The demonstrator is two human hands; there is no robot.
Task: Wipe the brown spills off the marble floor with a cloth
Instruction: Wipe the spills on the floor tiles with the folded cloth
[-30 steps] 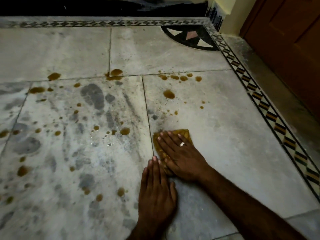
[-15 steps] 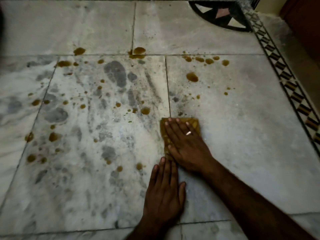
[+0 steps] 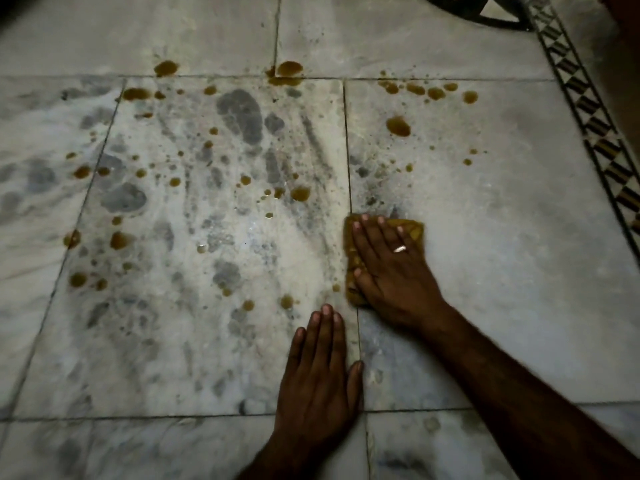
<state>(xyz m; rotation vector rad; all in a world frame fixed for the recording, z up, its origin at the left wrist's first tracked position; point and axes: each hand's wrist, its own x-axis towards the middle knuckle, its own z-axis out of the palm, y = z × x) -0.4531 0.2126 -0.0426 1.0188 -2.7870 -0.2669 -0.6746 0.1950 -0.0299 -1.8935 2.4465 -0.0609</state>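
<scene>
A folded yellow-brown cloth (image 3: pixel 414 227) lies flat on the marble floor (image 3: pixel 519 271), just right of a tile joint. My right hand (image 3: pixel 391 268), with a ring on one finger, presses on the cloth with straight fingers and covers most of it. My left hand (image 3: pixel 320 372) rests flat on the floor nearer to me, fingers together, touching no cloth. Brown spills dot the tiles: a large drop (image 3: pixel 398 126) beyond the cloth, a row of drops (image 3: pixel 426 90) farther back, a puddle (image 3: pixel 289 69) on the joint, and several drops (image 3: pixel 119 239) across the left tile.
A patterned black-and-tan border strip (image 3: pixel 599 133) runs diagonally along the right side. A dark inlaid corner motif (image 3: pixel 485 12) shows at the top right. Grey veining and smudges mark the middle tile (image 3: pixel 242 116).
The view has tilted down and drawn closer, so the wall and door have left the frame. Both hands stay flat, the right one on the cloth beside the tile joint.
</scene>
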